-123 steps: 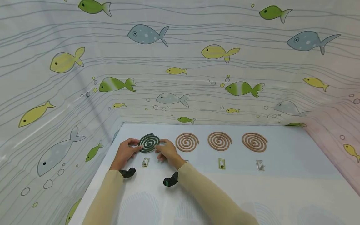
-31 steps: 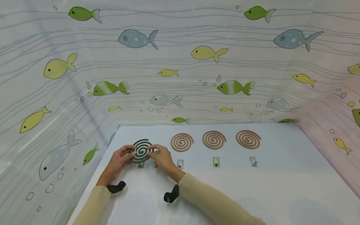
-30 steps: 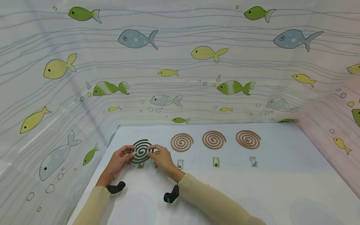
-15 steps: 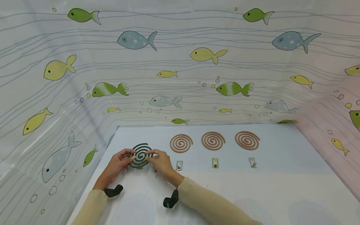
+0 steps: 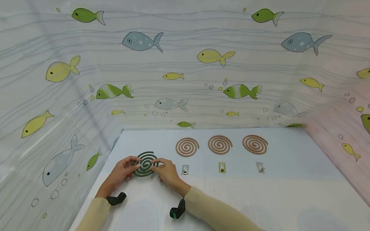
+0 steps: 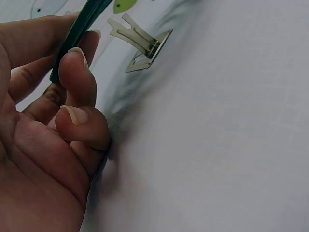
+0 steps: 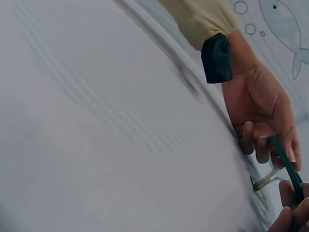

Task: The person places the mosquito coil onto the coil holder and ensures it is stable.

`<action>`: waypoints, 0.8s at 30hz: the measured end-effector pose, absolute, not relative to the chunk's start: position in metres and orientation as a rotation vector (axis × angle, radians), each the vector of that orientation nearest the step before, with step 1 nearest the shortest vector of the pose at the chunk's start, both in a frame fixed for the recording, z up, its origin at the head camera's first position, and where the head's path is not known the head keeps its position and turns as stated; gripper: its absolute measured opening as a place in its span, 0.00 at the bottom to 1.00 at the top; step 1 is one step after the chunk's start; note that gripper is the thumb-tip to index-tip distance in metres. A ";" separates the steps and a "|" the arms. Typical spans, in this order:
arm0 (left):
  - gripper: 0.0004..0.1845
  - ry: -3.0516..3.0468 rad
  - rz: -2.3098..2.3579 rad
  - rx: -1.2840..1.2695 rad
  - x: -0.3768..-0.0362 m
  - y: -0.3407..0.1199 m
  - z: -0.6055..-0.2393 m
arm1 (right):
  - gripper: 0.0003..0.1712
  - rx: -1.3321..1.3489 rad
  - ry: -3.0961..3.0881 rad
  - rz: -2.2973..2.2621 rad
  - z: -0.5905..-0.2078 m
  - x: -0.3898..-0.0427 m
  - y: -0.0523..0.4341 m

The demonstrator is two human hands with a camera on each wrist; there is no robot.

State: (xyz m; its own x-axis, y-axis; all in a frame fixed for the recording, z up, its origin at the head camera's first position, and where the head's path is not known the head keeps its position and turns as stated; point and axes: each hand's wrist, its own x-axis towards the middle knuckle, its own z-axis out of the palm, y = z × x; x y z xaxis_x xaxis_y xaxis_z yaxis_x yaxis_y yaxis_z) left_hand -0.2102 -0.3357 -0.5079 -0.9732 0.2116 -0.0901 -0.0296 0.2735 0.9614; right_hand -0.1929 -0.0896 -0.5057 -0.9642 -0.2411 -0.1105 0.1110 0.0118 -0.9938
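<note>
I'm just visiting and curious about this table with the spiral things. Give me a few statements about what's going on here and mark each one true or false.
1. Both hands hold the green coil. True: the left hand and right hand pinch it at opposite edges.
2. Four brown coils lie in the row. False: there are three brown coils.
3. A small metal stand sits on the table under the green coil. True.
4. The green coil lies flat on the table. False: it is lifted and tilted above the stand.
5. The person has bare forearms. False: cream sleeves cover them.
</note>
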 end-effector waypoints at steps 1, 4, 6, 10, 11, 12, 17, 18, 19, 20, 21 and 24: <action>0.20 2.340 1.772 0.179 -0.210 -0.336 -0.508 | 0.12 -0.139 2.039 -2.045 -0.507 -0.193 -0.090; 0.21 2.343 1.768 0.199 -0.211 -0.335 -0.508 | 0.12 -0.148 2.052 -2.045 -0.508 -0.194 -0.090; 0.21 2.342 1.771 0.202 -0.212 -0.335 -0.508 | 0.12 -0.145 2.058 -2.042 -0.508 -0.194 -0.090; 0.21 2.347 1.770 0.192 -0.211 -0.336 -0.508 | 0.12 -0.139 2.068 -2.022 -0.506 -0.193 -0.091; 0.21 2.349 1.774 0.185 -0.211 -0.336 -0.508 | 0.12 -0.142 2.073 -2.019 -0.505 -0.193 -0.091; 0.21 2.352 1.773 0.183 -0.211 -0.336 -0.507 | 0.12 -0.143 2.073 -2.015 -0.504 -0.192 -0.092; 0.21 2.352 1.785 0.136 -0.209 -0.336 -0.507 | 0.12 -0.174 2.080 -2.010 -0.503 -0.190 -0.094; 0.20 2.352 1.781 0.129 -0.209 -0.336 -0.508 | 0.13 -0.174 2.075 -2.014 -0.504 -0.190 -0.094; 0.20 2.351 1.776 0.118 -0.208 -0.335 -0.508 | 0.13 -0.176 2.073 -2.016 -0.504 -0.190 -0.094; 0.20 2.352 1.767 0.113 -0.209 -0.334 -0.508 | 0.13 -0.175 2.072 -2.015 -0.505 -0.190 -0.094; 0.20 2.354 1.756 0.119 -0.209 -0.334 -0.508 | 0.13 -0.177 2.067 -2.017 -0.506 -0.189 -0.094; 0.19 2.357 1.739 0.115 -0.209 -0.333 -0.509 | 0.13 -0.179 2.068 -2.009 -0.508 -0.190 -0.094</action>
